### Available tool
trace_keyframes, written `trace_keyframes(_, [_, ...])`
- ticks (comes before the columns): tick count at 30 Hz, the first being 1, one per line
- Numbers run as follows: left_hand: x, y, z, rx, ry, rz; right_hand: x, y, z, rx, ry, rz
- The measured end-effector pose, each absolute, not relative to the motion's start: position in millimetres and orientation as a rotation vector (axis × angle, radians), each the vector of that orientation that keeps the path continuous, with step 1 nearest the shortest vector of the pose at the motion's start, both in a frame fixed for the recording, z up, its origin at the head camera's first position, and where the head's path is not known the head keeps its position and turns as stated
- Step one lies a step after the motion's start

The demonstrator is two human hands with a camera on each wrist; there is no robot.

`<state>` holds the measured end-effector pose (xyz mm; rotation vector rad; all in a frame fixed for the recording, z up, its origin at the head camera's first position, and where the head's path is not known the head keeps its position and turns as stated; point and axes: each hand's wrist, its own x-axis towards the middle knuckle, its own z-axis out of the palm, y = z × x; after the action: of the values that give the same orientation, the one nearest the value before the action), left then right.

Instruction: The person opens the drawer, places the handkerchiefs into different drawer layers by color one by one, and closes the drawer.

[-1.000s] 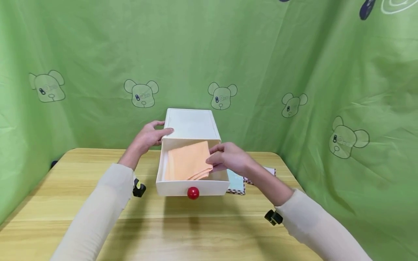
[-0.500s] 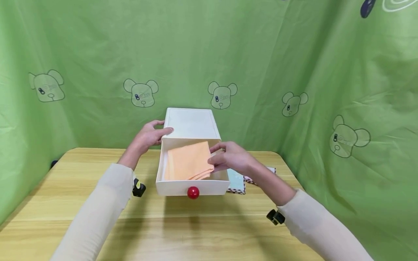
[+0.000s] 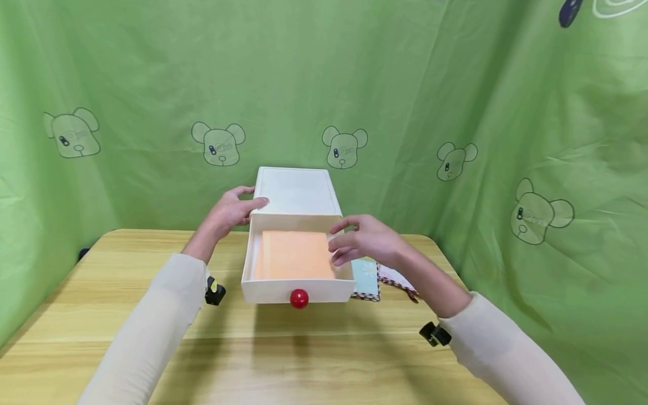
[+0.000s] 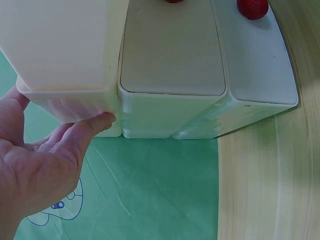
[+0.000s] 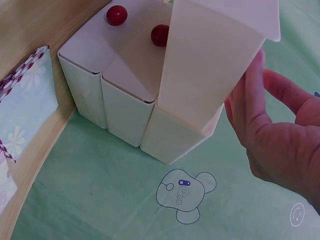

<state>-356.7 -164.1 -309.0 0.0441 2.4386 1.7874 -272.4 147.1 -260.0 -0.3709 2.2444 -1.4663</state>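
Observation:
A white drawer unit (image 3: 297,190) stands at the back of the table, its top drawer (image 3: 273,290) pulled out toward me. Inside the drawer lies a folded orange cloth (image 3: 298,256), flat. My left hand (image 3: 230,212) rests on the unit's left side, thumb on the top near the front edge; the left wrist view shows this left hand (image 4: 50,155) at the upper tier. At the drawer's right side, my right hand (image 3: 367,242) hovers with loosely bent fingers beside the cloth. Nothing is visible in its grasp. Its fingertips may touch the cloth's edge; I cannot tell.
Two lower drawers with red knobs (image 5: 117,15) sit beneath, shut. A red knob (image 3: 299,298) fronts the top drawer. Right of the unit lie a light blue patterned cloth (image 3: 365,280) and a pink one (image 3: 397,278). A green curtain (image 3: 283,84) hangs behind the wooden table (image 3: 304,360).
The orange cloth's raised right side has dropped flat into the drawer. My right hand has let go of it and shifted slightly right. The left hand has stayed in place.

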Motion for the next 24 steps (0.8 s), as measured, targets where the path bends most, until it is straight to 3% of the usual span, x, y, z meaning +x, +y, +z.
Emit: trace_keyframes(24, [-356.4, -163.8, -308.5, 0.058, 2.419, 1.792, -230.3, 128.9, -260.5, -0.464, 1.951, -1.681])
